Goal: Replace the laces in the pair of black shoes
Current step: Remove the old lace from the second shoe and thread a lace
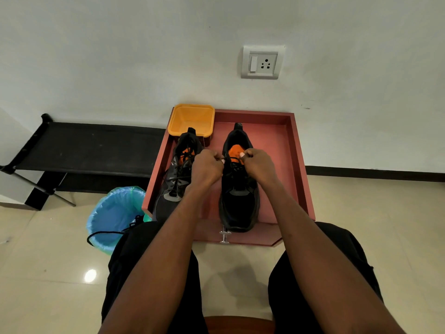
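- A seated person reaches both arms over a red tray (298,165) on the floor against a white wall, where a pair of black shoes stands side by side.
- The left hand (207,166) and right hand (258,165) are each closed in a fist, pinching an end of the black lace (234,165) over the right shoe (239,208), near its orange insole.
- The left shoe (173,186) stands just beside it, its lace lying loose across the tongue.
- An orange tub (191,120) sits in the tray's far left corner, behind the left shoe.
- A spare black lace (106,233) hangs over the rim of a bin lined with blue plastic (113,218), left of the tray.
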`<state>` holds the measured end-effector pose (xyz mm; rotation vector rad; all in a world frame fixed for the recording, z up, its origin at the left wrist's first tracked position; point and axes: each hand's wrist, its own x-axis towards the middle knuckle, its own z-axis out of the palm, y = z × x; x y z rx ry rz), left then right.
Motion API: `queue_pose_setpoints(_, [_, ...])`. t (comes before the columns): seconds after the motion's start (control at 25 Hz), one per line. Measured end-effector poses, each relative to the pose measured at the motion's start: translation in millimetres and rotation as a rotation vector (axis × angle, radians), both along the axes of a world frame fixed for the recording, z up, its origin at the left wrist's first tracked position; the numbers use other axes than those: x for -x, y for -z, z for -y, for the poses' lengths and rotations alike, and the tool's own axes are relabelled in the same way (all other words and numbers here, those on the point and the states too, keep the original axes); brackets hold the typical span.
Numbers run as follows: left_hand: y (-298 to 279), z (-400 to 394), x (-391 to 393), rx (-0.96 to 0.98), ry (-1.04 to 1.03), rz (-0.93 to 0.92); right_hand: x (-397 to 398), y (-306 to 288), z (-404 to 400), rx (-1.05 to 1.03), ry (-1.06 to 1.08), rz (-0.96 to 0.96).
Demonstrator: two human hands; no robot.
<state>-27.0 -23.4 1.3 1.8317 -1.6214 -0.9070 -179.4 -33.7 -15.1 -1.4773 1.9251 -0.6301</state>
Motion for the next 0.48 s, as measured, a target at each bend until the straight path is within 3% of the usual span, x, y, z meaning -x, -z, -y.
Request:
queue_pose_setpoints(0.36, [-17.6, -2.3, -12.3, 0.138, -0.430, 0.011, 3.4, 0.1, 0.8, -0.031, 0.010, -0.042])
queue_pose_setpoints(0.48, [-26.5, -6.3, -13.3, 0.143, -0.559, -0.087, 3.4, 0.3, 0.8, -0.034, 0.004, -0.033])
